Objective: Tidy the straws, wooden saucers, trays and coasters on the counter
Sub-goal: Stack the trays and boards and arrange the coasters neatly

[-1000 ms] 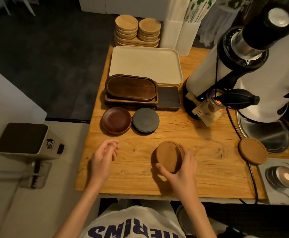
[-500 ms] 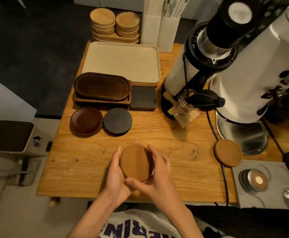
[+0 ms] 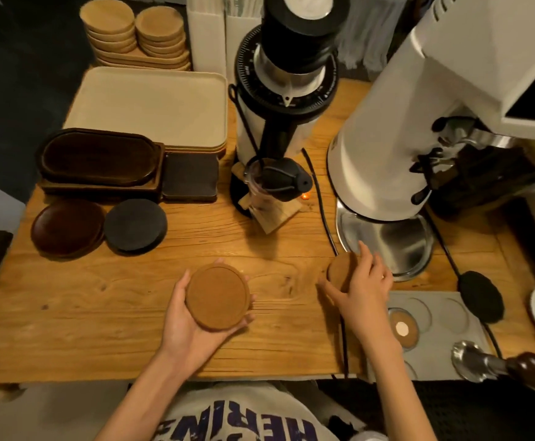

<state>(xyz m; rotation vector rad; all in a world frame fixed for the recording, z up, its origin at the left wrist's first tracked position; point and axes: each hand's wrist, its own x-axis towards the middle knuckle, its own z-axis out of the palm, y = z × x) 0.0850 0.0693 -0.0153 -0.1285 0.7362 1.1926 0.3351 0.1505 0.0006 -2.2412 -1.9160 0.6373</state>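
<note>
Two grips, each around one coaster (image 3: 217,296).

bare forearms (image 3: 139,396), white shirt (image 3: 240,418), purple lettering

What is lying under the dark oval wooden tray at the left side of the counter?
Under the dark oval tray lies a rectangular dark wooden tray, showing only its front and right edges. The oval tray hides the rest, so anything between them cannot be seen.

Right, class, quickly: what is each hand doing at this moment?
Left hand: closed around a round cork coaster, held in the palm.
Right hand: fingers curled on a second cork coaster lying on the counter.
</note>
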